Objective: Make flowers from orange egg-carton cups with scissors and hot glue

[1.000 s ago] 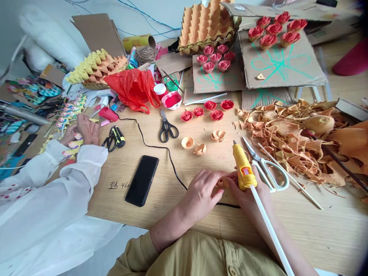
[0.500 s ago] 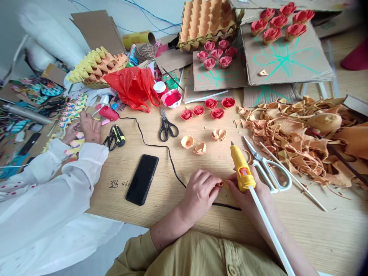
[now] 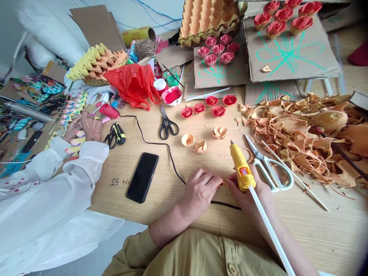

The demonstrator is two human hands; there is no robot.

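My left hand (image 3: 202, 189) is closed, its fingertips pinching a small orange rolled piece (image 3: 221, 183), mostly hidden by the fingers. My right hand (image 3: 255, 188) is wrapped round a yellow hot glue gun (image 3: 242, 168), nozzle pointing away from me and a long white glue stick (image 3: 268, 224) in its back end. Its thumb and finger also meet the small piece. Ahead lie an unpainted orange cup (image 3: 188, 140), a loose petal cluster (image 3: 200, 146) and an unpainted flower (image 3: 220, 133). White-handled scissors (image 3: 268, 168) rest right of the glue gun.
Several red flowers (image 3: 218, 111) stand behind the unpainted ones. A phone (image 3: 142, 177), black scissors (image 3: 167, 124) and a black cord (image 3: 172, 161) lie to the left. Orange scraps (image 3: 301, 142) are heaped right. A co-worker's hands (image 3: 89, 126) work at far left.
The view has shifted slightly. My hands stay together at the small piece, with only slight finger movement. The co-worker's hands have moved a little.
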